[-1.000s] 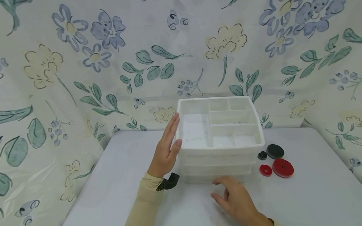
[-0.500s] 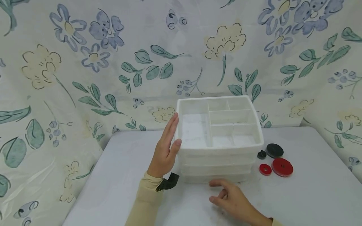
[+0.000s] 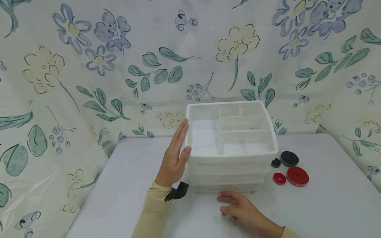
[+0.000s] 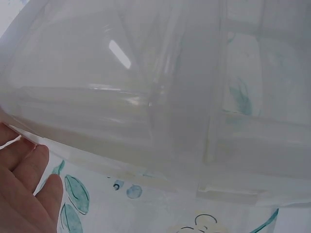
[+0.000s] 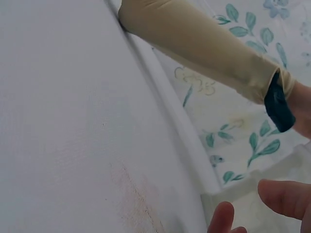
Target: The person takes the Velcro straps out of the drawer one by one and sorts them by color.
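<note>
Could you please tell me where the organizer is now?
In the head view, the organizer stands on the table slightly right of centre, with the left hand at its left side and the small red disc to its right.

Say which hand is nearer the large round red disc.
Right. In the head view, the right hand is left of and below the large red disc; the left hand is farther left, against the white boxy plastic organizer.

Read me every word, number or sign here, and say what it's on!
No text can be read.
White plastic compartment box: no lettering shows.
Large round red disc, small round red disc, large round black disc, small round black piece: any marks too small to read.
Pale flowered sheet: only pictures show.
</note>
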### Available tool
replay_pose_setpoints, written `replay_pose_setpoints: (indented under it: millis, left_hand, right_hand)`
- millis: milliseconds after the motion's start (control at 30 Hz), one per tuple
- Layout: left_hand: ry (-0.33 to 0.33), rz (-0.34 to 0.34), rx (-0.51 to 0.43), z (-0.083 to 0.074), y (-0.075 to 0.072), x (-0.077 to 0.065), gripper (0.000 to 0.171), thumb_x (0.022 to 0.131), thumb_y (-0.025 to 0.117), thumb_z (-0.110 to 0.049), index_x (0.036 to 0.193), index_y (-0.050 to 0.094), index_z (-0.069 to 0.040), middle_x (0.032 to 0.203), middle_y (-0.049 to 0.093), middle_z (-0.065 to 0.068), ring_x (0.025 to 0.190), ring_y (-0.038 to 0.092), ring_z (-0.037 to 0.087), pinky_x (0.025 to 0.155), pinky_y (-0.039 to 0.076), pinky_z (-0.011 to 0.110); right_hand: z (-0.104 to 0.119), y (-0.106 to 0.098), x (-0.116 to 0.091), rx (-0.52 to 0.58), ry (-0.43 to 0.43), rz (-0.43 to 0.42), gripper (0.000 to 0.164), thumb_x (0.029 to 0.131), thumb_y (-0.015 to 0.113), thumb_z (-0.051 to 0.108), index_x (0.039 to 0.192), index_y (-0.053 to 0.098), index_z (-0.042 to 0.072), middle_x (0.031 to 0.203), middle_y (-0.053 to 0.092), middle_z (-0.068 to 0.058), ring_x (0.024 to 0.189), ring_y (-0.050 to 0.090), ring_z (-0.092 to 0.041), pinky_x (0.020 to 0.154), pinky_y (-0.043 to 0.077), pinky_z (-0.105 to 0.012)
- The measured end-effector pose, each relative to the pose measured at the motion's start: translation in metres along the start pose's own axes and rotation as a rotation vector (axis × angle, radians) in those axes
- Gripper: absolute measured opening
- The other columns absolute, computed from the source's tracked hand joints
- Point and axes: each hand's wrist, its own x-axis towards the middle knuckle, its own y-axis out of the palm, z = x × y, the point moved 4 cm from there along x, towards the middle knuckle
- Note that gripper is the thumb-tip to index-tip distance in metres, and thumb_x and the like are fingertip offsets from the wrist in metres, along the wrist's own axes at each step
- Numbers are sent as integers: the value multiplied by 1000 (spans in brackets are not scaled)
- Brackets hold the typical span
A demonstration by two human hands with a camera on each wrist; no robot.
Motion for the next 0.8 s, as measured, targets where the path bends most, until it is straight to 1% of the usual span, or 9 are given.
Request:
replay_pose_setpoints:
  millis: [100, 167, 367, 467, 600, 800]
  left_hand:
    - [-3, 1, 1, 0, 0, 0, 66, 109, 33, -48, 160, 25, -7, 166, 22, 9, 152, 22, 25, 123, 20, 40]
    - [-3, 1, 1, 0, 0, 0, 66, 109, 33, -47, 160, 25, -7, 166, 22, 9, 152, 22, 25, 123, 20, 39]
    - [8, -5, -5, -2, -1, 0, 64, 109, 35, -43, 159, 27, -3, 166, 22, 11, 152, 22, 27, 123, 20, 39]
    - [9, -5, -6, -2, 0, 0, 64, 109, 36, -42, 158, 27, -3, 166, 22, 10, 152, 22, 27, 123, 19, 39]
    - [8, -5, -7, -1, 0, 0, 63, 109, 36, -42, 159, 26, -4, 166, 22, 9, 152, 23, 26, 123, 20, 38]
    - [5, -5, -9, -1, 0, 1, 62, 109, 36, -41, 159, 27, -4, 166, 22, 8, 152, 23, 27, 123, 20, 39]
  right_hand:
    - [-3, -1, 2, 52, 42, -13, 68, 94, 69, 16, 147, 35, -10, 142, 54, -22, 94, 64, -18, 66, 47, -26]
    - [-3, -1, 2, 101, 56, -25, 70, 94, 69, 16, 149, 33, -9, 143, 53, -22, 96, 64, -19, 68, 47, -26]
    - [-2, 0, 0, 290, 64, -41, 70, 96, 66, 11, 151, 28, -8, 147, 50, -21, 94, 61, -16, 70, 46, -23]
    - [-3, 1, 0, 342, 68, -49, 69, 96, 66, 11, 151, 29, -6, 149, 48, -19, 91, 56, -15, 71, 45, -22]
    - [-3, 2, 1, 405, 63, -59, 67, 96, 65, 10, 151, 30, -4, 151, 46, -17, 90, 51, -14, 72, 43, -22]
    - [-3, 3, 2, 490, 43, -80, 67, 97, 62, 7, 153, 26, -3, 153, 43, -15, 89, 48, -13, 73, 41, -21]
